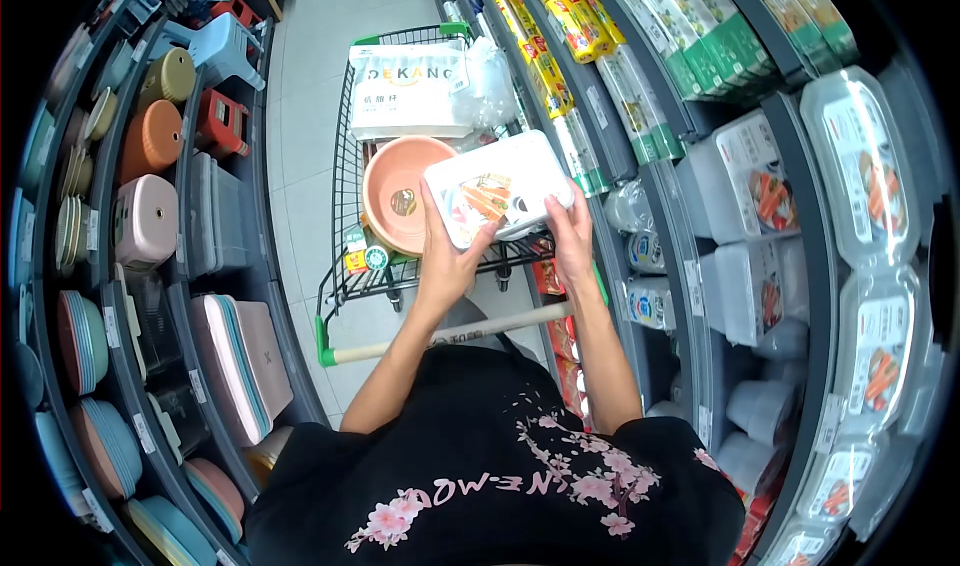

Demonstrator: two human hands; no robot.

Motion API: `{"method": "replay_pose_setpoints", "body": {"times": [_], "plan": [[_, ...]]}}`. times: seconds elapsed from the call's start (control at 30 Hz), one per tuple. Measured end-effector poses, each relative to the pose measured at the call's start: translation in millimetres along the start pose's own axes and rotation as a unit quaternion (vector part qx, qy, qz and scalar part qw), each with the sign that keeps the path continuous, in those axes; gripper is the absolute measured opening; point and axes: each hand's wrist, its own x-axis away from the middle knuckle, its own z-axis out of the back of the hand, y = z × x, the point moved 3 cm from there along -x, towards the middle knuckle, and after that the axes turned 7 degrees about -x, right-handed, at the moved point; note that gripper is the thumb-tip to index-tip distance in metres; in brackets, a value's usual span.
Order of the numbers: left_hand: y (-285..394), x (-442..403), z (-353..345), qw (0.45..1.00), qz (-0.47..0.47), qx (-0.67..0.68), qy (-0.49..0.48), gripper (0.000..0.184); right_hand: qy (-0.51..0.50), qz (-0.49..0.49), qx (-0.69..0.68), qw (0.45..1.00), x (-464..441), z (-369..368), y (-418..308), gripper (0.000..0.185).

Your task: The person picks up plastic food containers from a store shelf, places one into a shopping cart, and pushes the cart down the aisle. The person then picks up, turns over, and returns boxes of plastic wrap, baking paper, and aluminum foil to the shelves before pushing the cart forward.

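Observation:
Both my hands hold a white rectangular food storage container (498, 181) with a food picture on its label. My left hand (450, 251) grips its near left corner, thumb across the top. At the near right side, my right hand (570, 234) is closed on the edge. The container is held above the shopping cart (340, 196). Inside the cart, an orange-pink plastic basin (380, 201) lies just left of the container, partly covered by it. Behind it are a white box (405, 96) printed DEKANG and a clear plastic bag (488, 81).
The cart handle (480, 331) crosses in front of my body. Left shelves hold bins, trays and a blue stool (225, 48). Right shelves carry yellow wrapped rolls (575, 26) and clear labelled containers (870, 176). The tiled aisle floor (310, 96) runs ahead between them.

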Motion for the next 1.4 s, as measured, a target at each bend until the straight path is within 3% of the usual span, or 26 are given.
{"method": "replay_pose_setpoints", "body": {"times": [0.07, 0.27, 0.33, 0.57, 0.87, 1.0, 1.03, 1.1, 1.2, 1.4], "plan": [[-30.7, -23.4, -11.3, 0.998, 0.024, 0.055, 0.015, 0.101, 0.002, -0.003, -0.005, 1.000, -36.9, 3.3, 17.4, 0.051], [-127.4, -108.9, -24.2, 0.998, 0.061, 0.019, 0.019, 0.101, -0.001, 0.012, 0.030, 0.999, -130.8, 11.9, 77.2, 0.053], [-140.2, -142.1, -18.5, 0.989, 0.104, 0.095, -0.051, 0.101, 0.021, -0.004, 0.028, 0.999, -146.0, 15.5, 96.7, 0.057], [-201.4, -176.2, -26.8, 0.977, 0.159, 0.087, -0.109, 0.099, 0.055, -0.036, 0.054, 0.996, -150.0, 34.7, 141.2, 0.052], [-215.8, -182.2, -37.4, 0.972, 0.189, 0.081, -0.110, 0.094, 0.059, -0.002, 0.353, 0.934, -157.5, 42.2, 133.7, 0.061], [-221.4, -181.9, -30.4, 0.964, 0.214, 0.097, -0.124, 0.091, 0.065, 0.012, 0.412, 0.909, -153.3, 36.5, 131.7, 0.075], [-221.3, -188.0, -27.2, 0.964, 0.214, 0.096, -0.129, 0.091, 0.069, 0.012, 0.410, 0.909, -153.7, 37.1, 130.3, 0.075], [-218.3, -205.2, -22.5, 0.958, 0.187, 0.076, -0.204, 0.090, 0.089, -0.086, 0.324, 0.938, -152.7, 42.3, 133.7, 0.092], [-213.2, -217.5, -19.2, 0.930, 0.261, 0.090, -0.243, 0.090, 0.058, -0.071, 0.325, 0.941, -150.4, 46.5, 138.1, 0.103], [-224.5, -219.2, -30.2, 0.930, 0.266, 0.071, -0.242, 0.084, 0.047, -0.094, 0.291, 0.951, -152.3, 47.4, 131.8, 0.108]]}}
